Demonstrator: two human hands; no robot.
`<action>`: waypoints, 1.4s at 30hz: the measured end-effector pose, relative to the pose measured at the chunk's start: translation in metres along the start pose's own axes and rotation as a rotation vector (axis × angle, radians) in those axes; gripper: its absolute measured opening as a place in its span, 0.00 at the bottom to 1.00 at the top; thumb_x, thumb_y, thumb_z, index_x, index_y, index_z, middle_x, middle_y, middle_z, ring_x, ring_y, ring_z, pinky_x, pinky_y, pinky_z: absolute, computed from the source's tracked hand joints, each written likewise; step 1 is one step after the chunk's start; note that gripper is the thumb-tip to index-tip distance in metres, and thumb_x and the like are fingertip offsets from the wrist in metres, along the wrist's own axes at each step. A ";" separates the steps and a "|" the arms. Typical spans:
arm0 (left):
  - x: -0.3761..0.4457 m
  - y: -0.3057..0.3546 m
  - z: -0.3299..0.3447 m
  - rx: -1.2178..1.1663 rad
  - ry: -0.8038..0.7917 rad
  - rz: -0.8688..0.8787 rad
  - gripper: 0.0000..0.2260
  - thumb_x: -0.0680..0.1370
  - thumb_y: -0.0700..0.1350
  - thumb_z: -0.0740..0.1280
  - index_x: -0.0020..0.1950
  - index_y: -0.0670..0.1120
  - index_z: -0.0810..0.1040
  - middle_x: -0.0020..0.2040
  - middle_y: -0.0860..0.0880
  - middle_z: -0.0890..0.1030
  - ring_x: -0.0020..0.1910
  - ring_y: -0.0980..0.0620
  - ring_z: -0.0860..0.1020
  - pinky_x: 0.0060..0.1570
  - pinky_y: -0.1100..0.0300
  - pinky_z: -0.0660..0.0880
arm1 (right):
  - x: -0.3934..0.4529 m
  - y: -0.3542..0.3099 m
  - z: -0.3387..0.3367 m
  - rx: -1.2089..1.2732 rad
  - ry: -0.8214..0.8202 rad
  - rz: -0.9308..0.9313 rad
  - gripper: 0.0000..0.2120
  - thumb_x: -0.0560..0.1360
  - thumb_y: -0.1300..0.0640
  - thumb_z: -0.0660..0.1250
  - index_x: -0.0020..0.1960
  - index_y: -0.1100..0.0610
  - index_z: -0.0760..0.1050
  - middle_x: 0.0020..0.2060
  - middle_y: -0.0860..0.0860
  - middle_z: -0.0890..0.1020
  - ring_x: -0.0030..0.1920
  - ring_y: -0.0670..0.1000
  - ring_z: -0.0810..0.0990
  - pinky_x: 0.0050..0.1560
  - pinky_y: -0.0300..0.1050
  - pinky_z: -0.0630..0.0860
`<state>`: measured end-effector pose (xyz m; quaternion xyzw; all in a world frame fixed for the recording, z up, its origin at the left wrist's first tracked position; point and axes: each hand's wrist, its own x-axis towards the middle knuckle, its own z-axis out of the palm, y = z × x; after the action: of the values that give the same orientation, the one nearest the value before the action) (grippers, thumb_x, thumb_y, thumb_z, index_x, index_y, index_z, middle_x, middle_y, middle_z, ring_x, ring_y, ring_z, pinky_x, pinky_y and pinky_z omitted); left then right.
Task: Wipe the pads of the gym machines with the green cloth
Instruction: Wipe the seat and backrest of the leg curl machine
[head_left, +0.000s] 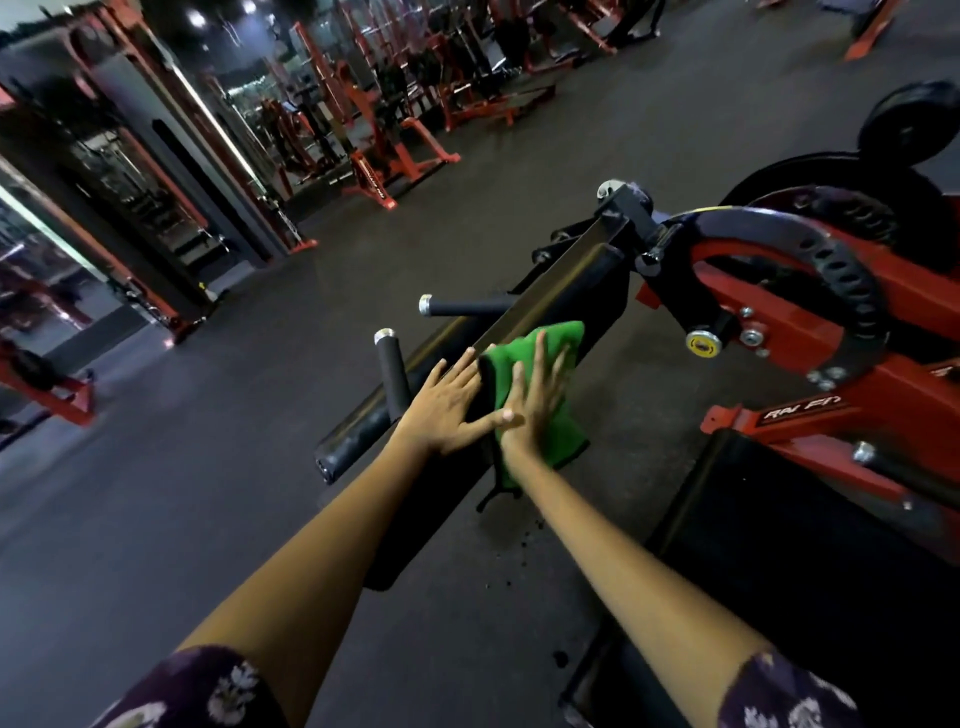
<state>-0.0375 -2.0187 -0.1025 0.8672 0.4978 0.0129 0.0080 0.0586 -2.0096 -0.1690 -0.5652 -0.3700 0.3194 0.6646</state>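
A long black pad of a red and black gym machine runs from the centre toward the upper right. A green cloth is draped over it at mid length. My right hand lies flat on the cloth with the fingers spread and pressed down. Just to its left, my left hand rests flat on the bare pad, its thumb touching the cloth's edge. Both fingers sets point up the pad. The cloth's lower end hangs off the pad's right side.
Two black handle bars stick out left of the pad. The machine's red frame and a black seat pad stand at right. Dark rubber floor lies to the left. More red machines line the back.
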 end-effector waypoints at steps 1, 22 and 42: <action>0.000 -0.001 0.001 -0.019 0.005 -0.002 0.52 0.64 0.79 0.35 0.77 0.47 0.51 0.74 0.58 0.44 0.75 0.57 0.43 0.75 0.50 0.43 | -0.010 0.007 -0.001 -0.004 -0.034 -0.020 0.26 0.79 0.49 0.52 0.75 0.54 0.57 0.76 0.58 0.52 0.76 0.55 0.50 0.73 0.50 0.47; 0.106 0.039 -0.004 -0.213 -0.008 -0.147 0.30 0.79 0.63 0.48 0.78 0.51 0.49 0.78 0.55 0.48 0.76 0.56 0.43 0.73 0.40 0.45 | 0.087 0.014 -0.011 -0.085 0.020 -0.030 0.23 0.81 0.51 0.55 0.75 0.46 0.56 0.77 0.55 0.48 0.76 0.57 0.52 0.73 0.55 0.55; 0.080 0.082 0.012 -0.551 0.233 -0.099 0.35 0.75 0.63 0.62 0.74 0.41 0.61 0.71 0.46 0.67 0.71 0.51 0.64 0.69 0.61 0.59 | 0.085 -0.010 -0.070 0.119 -0.280 0.107 0.21 0.83 0.57 0.50 0.76 0.51 0.54 0.77 0.51 0.48 0.76 0.51 0.53 0.64 0.32 0.55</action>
<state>0.0733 -1.9912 -0.1109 0.7999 0.5146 0.2463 0.1863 0.1626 -1.9751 -0.1535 -0.4938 -0.4087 0.4512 0.6209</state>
